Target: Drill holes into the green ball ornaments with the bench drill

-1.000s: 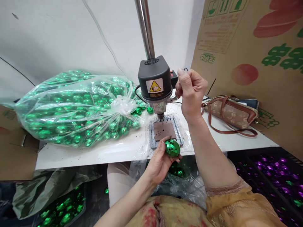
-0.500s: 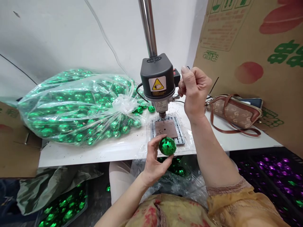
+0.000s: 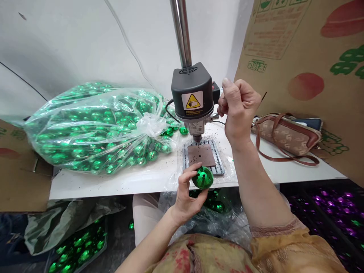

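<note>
Between the thumb and fingers of my left hand [image 3: 187,191] is a shiny green faceted ball [image 3: 203,178], held at the table's front edge. A small dark spot shows on the side facing me. Just beyond it lies a brown square plate [image 3: 201,154] with a hole, on the slotted metal base [image 3: 219,167] of a small drill press [image 3: 193,93]. The drill head hangs above the plate, apart from the ball. My right hand [image 3: 238,104] is closed in a fist at the right of the drill head, around its feed handle, which the fingers mostly hide.
A knotted clear bag [image 3: 85,129] of green balls fills the table's left. A brown handbag [image 3: 287,132] lies at the right, before a large cardboard box [image 3: 284,76]. Below are a tub of green balls [image 3: 82,242] and purple ones [image 3: 335,204]. Dark shavings dot the table.
The ball has turned slightly in my left fingers, so its dark spot shows more plainly. My right hand stays by the drill head. The whole view has shifted a little.
</note>
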A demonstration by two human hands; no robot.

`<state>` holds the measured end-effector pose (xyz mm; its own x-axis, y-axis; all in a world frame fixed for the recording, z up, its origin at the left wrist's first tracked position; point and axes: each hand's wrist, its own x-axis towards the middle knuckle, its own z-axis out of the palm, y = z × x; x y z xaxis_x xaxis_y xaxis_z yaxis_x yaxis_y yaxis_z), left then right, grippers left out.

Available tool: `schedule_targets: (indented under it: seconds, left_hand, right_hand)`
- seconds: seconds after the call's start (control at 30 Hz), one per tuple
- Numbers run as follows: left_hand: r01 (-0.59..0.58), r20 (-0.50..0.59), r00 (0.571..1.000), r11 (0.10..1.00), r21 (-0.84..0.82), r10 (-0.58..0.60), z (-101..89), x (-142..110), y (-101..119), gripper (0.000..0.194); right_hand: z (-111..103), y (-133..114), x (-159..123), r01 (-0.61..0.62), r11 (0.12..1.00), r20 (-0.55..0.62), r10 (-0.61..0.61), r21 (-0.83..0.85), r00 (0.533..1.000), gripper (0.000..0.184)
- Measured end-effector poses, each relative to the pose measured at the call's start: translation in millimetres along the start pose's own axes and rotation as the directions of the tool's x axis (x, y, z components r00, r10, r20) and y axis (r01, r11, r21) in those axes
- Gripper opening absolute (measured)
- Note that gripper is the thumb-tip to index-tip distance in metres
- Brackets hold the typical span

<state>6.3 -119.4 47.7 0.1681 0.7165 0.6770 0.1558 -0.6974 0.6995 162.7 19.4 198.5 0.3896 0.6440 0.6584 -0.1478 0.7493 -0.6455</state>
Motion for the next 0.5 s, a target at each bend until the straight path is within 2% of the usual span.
schedule_targets:
  seconds: [0.27,0.5]
  left_hand:
    - [-0.039,0.053,0.998,0.99,0.135,0.032,-4.3,6.8,2.9,0.055]
    - [-0.096,0.038,0.995,0.994,0.053,0.094,-1.4,4.0,3.8,0.054]
  right_hand:
    - [-0.8,1.4,0.3,-0.008,1.0,-0.005,0.008,-0.004,1.0,0.052]
    - [-1.2,-1.4,-0.4,-0.03,1.0,0.0,0.03,-0.009,1.0,0.053]
